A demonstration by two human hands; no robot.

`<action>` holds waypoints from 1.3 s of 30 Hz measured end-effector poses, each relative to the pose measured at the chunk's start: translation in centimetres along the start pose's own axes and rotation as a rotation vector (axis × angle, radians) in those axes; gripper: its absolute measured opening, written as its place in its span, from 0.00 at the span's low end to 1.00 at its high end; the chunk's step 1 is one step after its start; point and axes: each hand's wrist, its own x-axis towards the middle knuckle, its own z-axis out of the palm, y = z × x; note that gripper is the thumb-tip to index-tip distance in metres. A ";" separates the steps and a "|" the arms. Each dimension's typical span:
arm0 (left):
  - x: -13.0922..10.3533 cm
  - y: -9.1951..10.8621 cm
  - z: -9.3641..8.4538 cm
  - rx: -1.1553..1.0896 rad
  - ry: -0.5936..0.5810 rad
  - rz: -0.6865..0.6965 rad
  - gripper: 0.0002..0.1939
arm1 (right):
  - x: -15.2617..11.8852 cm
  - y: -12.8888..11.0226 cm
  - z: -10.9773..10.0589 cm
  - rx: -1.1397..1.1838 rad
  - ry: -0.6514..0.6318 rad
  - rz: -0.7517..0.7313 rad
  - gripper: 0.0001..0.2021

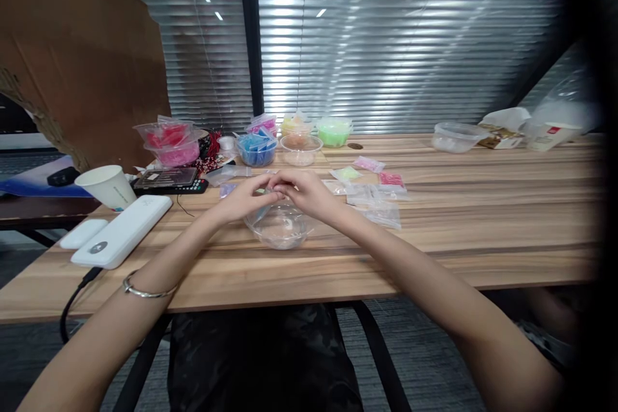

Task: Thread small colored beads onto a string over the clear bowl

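Clear round bowl (pixel 282 235) near the front of the wooden table (pixel 458 225), see-through, shiny, contents hard to read. Left hand (pixel 246 199) and right hand (pixel 308 193) meet over its far side, fingertips bunched; can't tell what's held. Likely fine fingertip work, calling for steady, narrow pinching. Beyond: pink packet (pixel 368 163), then blue-filled tub (pixel 257 156).

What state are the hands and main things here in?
Left hand: fingers bent, grip unclear.
Right hand: fingers curled, grip unclear.
Clear bowl: upright, open-topped.
Blue-filled bowl: upright, holding packets.
Green-filled bowl: upright.
White power bank: lying flat, cable attached.
Paper cup: lidless.
Window blinds: lowered.
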 end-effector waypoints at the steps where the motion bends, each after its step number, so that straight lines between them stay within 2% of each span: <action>1: 0.0 0.0 0.0 -0.003 0.001 -0.001 0.17 | 0.0 0.0 0.0 0.005 0.000 -0.005 0.09; 11: 0.1 -0.6 0.1 -0.027 0.016 0.011 0.19 | -0.1 0.1 0.1 -0.007 0.033 -0.014 0.11; 21: -0.1 0.0 -0.1 0.000 -0.017 0.001 0.21 | 0.0 0.2 -0.1 -0.002 0.005 0.047 0.06; 29: 0.0 -0.7 0.1 -0.052 0.037 0.011 0.21 | 0.0 0.2 0.1 -0.018 0.057 -0.026 0.10; 34: -0.1 -0.6 0.1 -0.051 0.043 0.006 0.26 | -0.1 0.1 0.1 -0.053 0.090 0.020 0.11; 39: -0.1 -0.8 0.2 -0.066 0.048 0.009 0.26 | -0.1 -0.2 0.1 -0.021 0.063 0.044 0.12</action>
